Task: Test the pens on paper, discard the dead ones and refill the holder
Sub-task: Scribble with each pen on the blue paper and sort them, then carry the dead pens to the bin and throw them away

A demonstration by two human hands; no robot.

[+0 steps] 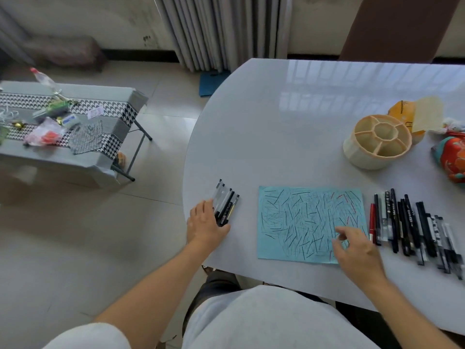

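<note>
Two piles of pens flank the blue paper (310, 224) on the white bench (264, 137): a small bunch (226, 205) at the bench's left edge, approx five or so, and a long row (415, 230) on the right w/ one red pen (372, 226) nearest the sheet. Paper is already thick w/ scribbles, mostly dark, a few red strokes, so testing looks done or nearly so. The round holder (377, 141), w/ divided compartments, stands empty at the far right, well apart from both piles.

Left hand (205, 224) lies over the near end of the small bunch, fingers fairly straight and touching the pens; its grip looks released, not wrapped round them. Right hand (356, 248) hovers over the paper's lower right corner, fingers loosely curled, grasping nothing, just beside the red pen.

Judgement: sorting step. Which pile is dead vs good can't be told; prob the small left bunch is the rejects. Next move calls for gathering that bunch into one grasp w/o rolling any off the edge, binning it, then loading the long row into the holder's compartments.
</note>
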